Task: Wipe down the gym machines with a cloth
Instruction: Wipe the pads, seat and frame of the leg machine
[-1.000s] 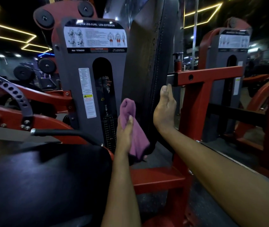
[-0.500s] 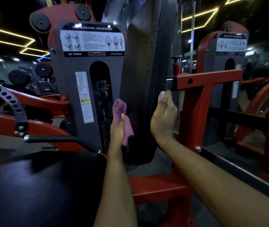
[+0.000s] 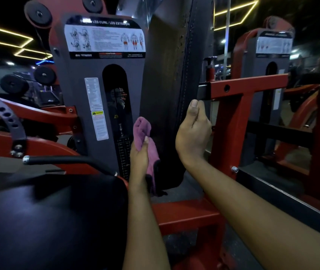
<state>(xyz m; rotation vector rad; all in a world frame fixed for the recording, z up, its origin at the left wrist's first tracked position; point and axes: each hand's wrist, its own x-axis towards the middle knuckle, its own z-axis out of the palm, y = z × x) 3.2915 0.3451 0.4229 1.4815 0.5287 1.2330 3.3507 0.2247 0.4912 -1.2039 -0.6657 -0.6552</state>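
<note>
While head view looked down both forearms, left hand [image 3: 138, 155] clutched purple cloth [image 3: 143, 131] against upright black pad [image 3: 167, 75], low on its left face | right hand [image 3: 193, 133] curled round pad's rear edge, thumb up | progress: judged mid-pad; seat [image 3: 48, 221], red frame [image 3: 243, 88] likely left | cloth axis near-vertical, bunched end up, tail hanging
</note>
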